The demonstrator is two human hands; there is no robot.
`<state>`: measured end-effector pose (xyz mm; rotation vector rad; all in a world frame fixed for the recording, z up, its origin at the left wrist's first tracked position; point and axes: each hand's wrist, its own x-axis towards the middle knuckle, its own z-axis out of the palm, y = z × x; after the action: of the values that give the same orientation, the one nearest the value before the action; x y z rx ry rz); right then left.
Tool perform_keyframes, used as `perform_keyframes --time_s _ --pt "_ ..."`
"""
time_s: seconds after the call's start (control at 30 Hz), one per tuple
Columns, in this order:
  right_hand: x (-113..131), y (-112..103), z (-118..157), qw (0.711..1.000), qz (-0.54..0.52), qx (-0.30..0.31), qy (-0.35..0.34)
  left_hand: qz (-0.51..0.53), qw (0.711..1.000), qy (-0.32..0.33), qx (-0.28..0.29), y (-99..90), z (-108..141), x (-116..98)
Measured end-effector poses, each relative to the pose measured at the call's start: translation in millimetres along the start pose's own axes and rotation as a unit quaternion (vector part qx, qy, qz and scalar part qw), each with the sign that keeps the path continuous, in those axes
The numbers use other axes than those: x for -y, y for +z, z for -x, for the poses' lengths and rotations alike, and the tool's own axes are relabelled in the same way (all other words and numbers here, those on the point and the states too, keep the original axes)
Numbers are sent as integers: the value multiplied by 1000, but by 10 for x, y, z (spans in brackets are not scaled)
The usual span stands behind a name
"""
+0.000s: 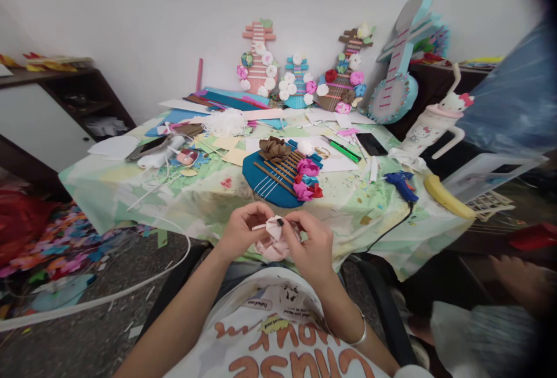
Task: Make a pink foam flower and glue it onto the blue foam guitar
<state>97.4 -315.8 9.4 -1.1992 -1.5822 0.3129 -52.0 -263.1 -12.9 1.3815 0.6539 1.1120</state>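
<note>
Both hands meet over my lap at the table's front edge, around a pale pink paper flower (273, 248). The fingers of my left hand (247, 228) are closed on its left side, where a thin white stick-like piece pokes out. My right hand (311, 243) pinches the flower's upper right, by a small dark bit I cannot identify. Just beyond them on the table lies a blue paper lute (268, 185) with brown strips, white strings and brown, pink, red and white paper flowers.
Right of the lute are a green utility knife (345, 149), a phone (371, 144), a blue glue gun (401, 185), a banana (448, 197) and a white tumbler (429, 128). Finished paper lutes (297, 83) lean on the wall. A white cable (130, 280) hangs at left. Another person's hand (520, 279) shows at right.
</note>
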Motion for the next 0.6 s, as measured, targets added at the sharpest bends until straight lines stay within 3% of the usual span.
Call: perform_keyframes --time_s 0.13,0.3,0.5,0.6 --pt "-19 29 20 998 25 -23 -58 -18 999 35 -27 20 -4 -31" --pt "-100 88 61 987 56 -61 -141 -32 996 35 -76 75 11 -96" --pt "-113 90 79 997 -13 -46 -58 -62 988 70 -119 91 25 -149" --pt "-96 92 70 998 -19 -23 -51 -76 986 81 -120 96 35 -154"
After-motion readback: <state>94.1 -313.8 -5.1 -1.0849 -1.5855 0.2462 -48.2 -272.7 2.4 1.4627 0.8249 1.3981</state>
